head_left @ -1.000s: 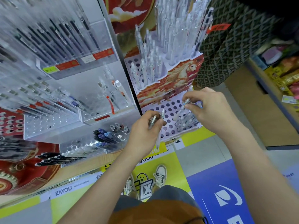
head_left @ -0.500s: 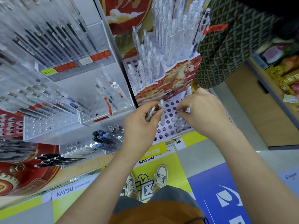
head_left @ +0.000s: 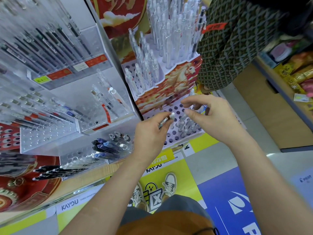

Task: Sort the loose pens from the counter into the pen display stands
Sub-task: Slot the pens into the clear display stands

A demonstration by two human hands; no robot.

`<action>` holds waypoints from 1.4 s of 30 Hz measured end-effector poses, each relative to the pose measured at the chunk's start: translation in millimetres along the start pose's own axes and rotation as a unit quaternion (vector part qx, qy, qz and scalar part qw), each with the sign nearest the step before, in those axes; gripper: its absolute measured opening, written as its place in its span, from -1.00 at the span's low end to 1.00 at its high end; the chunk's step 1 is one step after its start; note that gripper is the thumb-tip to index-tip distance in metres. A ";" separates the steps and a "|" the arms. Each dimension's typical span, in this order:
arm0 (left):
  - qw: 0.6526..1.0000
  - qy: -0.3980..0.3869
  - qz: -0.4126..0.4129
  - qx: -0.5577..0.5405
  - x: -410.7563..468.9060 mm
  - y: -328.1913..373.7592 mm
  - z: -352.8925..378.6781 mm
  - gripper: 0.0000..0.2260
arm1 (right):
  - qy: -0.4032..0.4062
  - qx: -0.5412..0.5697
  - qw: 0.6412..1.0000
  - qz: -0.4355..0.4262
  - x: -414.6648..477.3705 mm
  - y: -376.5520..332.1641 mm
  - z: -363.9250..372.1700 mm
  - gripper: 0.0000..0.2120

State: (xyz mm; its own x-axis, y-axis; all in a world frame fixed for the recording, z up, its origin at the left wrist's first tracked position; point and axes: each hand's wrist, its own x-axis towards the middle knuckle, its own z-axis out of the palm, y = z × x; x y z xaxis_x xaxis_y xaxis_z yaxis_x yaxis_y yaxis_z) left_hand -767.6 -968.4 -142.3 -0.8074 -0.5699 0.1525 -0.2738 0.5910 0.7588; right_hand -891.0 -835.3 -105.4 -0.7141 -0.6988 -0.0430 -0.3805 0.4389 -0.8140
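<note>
Clear-plastic pens [head_left: 166, 120] gripped in left hand [head_left: 150, 138] curled fingers | right hand [head_left: 213, 121] thumb and forefinger parted, apparently empty, just beside pen tips | holed stand tier [head_left: 172, 141] beneath fingertips | advice: pinch one pen near cap, drop vertical into free hole

The lower tier [head_left: 174, 139] has open holes at its left and front edges, a pen cluster [head_left: 186, 127] blocking its right corner, and the packed upper tier [head_left: 133, 68] behind.
</note>
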 end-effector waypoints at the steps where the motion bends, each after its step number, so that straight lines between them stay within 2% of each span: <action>1: 1.000 -0.015 -0.002 0.004 -0.6 -2.0 2.7 -0.80 | -0.011 -0.006 1.000 -0.008 -0.2 -3.0 0.6 -0.78; 4: 0.998 -0.033 0.012 0.043 -0.5 -6.7 10.3 -0.81 | -0.048 -0.064 0.996 -0.040 2.8 -10.7 5.1 -0.74; 9: 0.998 -0.032 0.009 0.052 6.1 -5.0 13.3 -0.88 | -0.063 -0.124 0.986 -0.095 10.8 -11.5 14.5 -0.88; 13: 0.995 -0.060 0.020 0.072 9.8 -3.9 11.6 -0.91 | -0.055 -0.134 0.988 -0.059 17.7 -11.7 13.4 -0.86; 17: 0.997 -0.069 -0.022 -0.005 9.5 0.8 6.6 -0.82 | -0.061 -0.128 0.988 -0.060 20.3 -14.2 19.5 -0.81; 19: 0.997 -0.068 -0.020 -0.017 8.9 2.3 5.4 -0.84 | -0.078 -0.098 0.991 -0.038 19.0 -14.0 15.3 -0.80; 22: 0.998 -0.055 -0.007 0.008 7.6 1.5 1.9 -0.90 | -0.040 -0.048 0.998 -0.017 17.0 -9.2 -8.4 -0.93; 24: 0.997 -0.055 0.010 0.049 8.7 -0.3 1.2 -0.87 | -0.032 -0.058 0.998 -0.019 16.1 -6.9 -23.2 -0.93; 28: 0.987 -0.062 0.065 0.134 14.6 3.6 6.9 -0.83 | -0.100 -0.133 0.986 -0.024 16.1 -7.9 -19.0 -0.96; 30: 0.987 -0.081 0.045 0.128 16.9 8.5 6.0 -0.83 | -0.117 -0.165 0.979 -0.030 16.2 -10.6 -11.3 -0.93; 34: 0.991 -0.118 -0.048 0.047 16.7 12.4 -4.6 -0.84 | -0.112 -0.206 0.972 -0.031 17.9 -13.2 -14.1 -0.88; 38: 0.987 -0.121 -0.104 -0.017 8.6 12.1 -14.0 -0.77 | -0.135 -0.242 0.961 -0.018 17.9 -16.2 -17.0 -0.85; 42: 0.984 -0.113 -0.118 -0.072 1.3 11.8 -18.8 -0.84 | -0.125 -0.264 0.956 -0.029 23.8 -24.4 -12.5 -0.87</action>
State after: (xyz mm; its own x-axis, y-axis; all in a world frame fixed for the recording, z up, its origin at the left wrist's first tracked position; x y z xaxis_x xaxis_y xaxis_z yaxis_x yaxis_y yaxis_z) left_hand -762.1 -972.9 -121.3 -0.8305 -0.5302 -0.1707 -0.4037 0.3619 0.8403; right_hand -906.1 -855.6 -79.3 -0.5451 -0.8148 -0.1973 -0.7062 0.5731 -0.4157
